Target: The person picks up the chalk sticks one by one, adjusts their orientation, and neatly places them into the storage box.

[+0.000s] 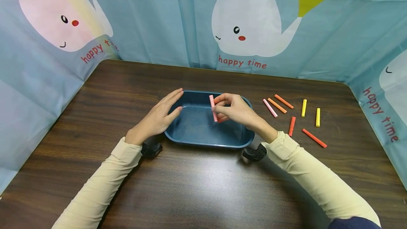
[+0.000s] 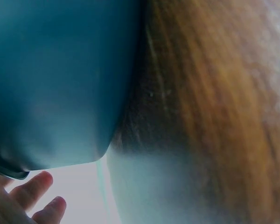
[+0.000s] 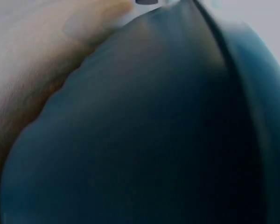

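Observation:
Over a dark blue plastic basin [image 1: 203,141], my right hand [image 1: 236,109] pinches a pink chalk stick [image 1: 213,108] between thumb and fingertips. The stick is nearly upright, tilted slightly. My left hand [image 1: 160,114] lies at the basin's left rim with its fingers extended and holds nothing. In the left wrist view, the fingertips [image 2: 39,184] show beside the basin's outer wall [image 2: 60,84]. The basin [image 3: 144,121] fills most of the right wrist view, with a blurred part of the right hand [image 3: 98,18] above it; the chalk stick cannot be made out there.
Right of the basin lie several chalk sticks on the dark wooden table [image 1: 203,193]: a pink one [image 1: 270,108], orange ones [image 1: 277,105], yellow ones [image 1: 304,108] and red ones [image 1: 314,138]. A light blue curtain [image 1: 159,20] with whale prints hangs behind the table.

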